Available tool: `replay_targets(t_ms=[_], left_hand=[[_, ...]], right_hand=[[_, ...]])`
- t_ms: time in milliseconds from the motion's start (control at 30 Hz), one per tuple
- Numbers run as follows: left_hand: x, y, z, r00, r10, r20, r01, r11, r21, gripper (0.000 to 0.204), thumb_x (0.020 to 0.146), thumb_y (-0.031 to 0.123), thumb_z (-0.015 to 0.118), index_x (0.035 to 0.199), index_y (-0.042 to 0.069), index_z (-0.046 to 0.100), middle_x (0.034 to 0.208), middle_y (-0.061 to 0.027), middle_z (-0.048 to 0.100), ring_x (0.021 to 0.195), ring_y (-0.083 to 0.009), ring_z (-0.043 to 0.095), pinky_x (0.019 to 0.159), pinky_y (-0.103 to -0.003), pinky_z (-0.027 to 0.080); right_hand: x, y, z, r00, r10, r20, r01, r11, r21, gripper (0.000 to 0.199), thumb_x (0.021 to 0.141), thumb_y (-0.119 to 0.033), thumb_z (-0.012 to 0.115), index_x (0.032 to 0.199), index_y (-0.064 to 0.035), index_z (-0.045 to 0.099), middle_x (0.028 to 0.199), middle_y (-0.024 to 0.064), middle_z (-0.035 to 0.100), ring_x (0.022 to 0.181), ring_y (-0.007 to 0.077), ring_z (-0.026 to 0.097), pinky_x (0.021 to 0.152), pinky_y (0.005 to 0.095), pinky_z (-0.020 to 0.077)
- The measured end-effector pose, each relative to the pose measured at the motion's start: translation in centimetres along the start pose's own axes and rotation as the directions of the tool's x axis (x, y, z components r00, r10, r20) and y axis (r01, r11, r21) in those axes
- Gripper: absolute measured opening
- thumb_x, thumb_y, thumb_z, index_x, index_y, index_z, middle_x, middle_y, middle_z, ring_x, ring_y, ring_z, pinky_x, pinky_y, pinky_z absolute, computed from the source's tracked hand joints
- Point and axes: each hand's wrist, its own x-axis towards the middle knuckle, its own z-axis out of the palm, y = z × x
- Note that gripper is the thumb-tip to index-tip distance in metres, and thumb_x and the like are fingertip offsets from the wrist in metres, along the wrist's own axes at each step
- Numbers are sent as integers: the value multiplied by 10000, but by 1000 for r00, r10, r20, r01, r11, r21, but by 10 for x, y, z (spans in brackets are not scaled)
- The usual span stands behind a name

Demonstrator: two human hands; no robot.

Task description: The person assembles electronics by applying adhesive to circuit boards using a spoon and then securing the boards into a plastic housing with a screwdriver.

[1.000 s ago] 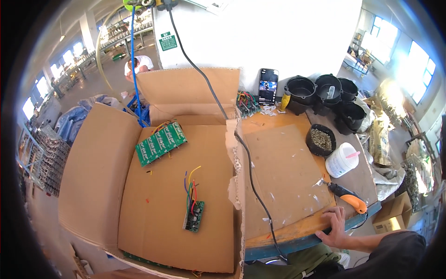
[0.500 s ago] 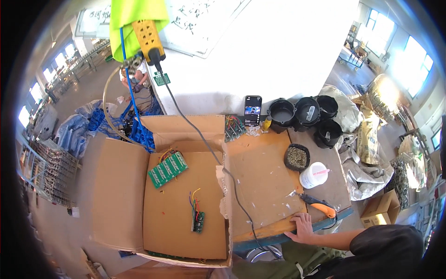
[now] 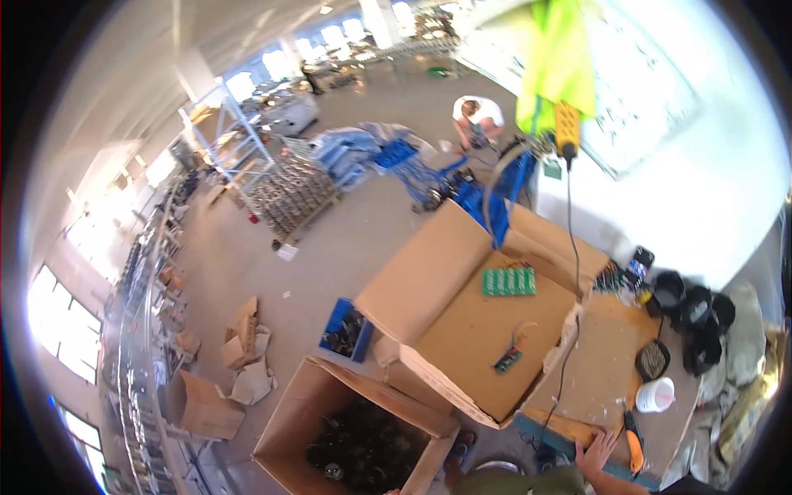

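Observation:
My right hand [image 3: 596, 453] lies flat on the front edge of the wooden workbench [image 3: 590, 363], fingers spread and holding nothing. Just right of it is an orange-and-black corded hand tool [image 3: 634, 443]. A tiny skin-coloured sliver at the lower edge, by the dark-filled carton, may be my left hand; its fingers are hidden. Left of the bench stands an open cardboard box [image 3: 450, 346]. On its brown surface lie a green circuit board panel [image 3: 509, 282] and a small circuit board with coloured wires [image 3: 507, 360].
A lower carton [image 3: 285, 412] holds dark parts, beside a blue bin [image 3: 345, 330]. Black pots [image 3: 667, 290], a pellet-filled dark container [image 3: 652, 360], a white tub [image 3: 655, 395] and a phone [image 3: 639, 266] stand at right. A cable [image 3: 569, 363] crosses the box edge. Another person [image 3: 477, 120] crouches beyond.
The view has swung left, bringing the lower carton and blue bin into sight. My right hand stays on the bench edge, and the boards lie in the same places in the box.

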Motion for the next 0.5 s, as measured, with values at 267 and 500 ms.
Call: replay_targets(t_ms=[267, 500], left_hand=[[-1, 9, 12, 984, 89, -156, -87, 996, 19, 400, 840, 465, 694, 880, 67, 709, 913, -140, 700, 808, -352, 631, 736, -506, 521], [-46, -3, 37, 565, -501, -655, 292, 865, -409, 877, 748, 708, 710, 1397, 172, 462, 1480, -110, 410, 1384, -374, 315, 1069, -630, 313]], right_hand=[[3, 19, 15, 996, 54, -72, -53, 998, 29, 601, 789, -374, 720, 1181, 13, 479, 1325, 299, 400, 1339, 524, 289, 1160, 579, 188], [43, -10, -43, 968, -118, -221, 138, 987, 77, 573, 780, -310, 731, 1156, 36, 473, 1208, 277, 427, 1175, 477, 391, 1044, 554, 303]])
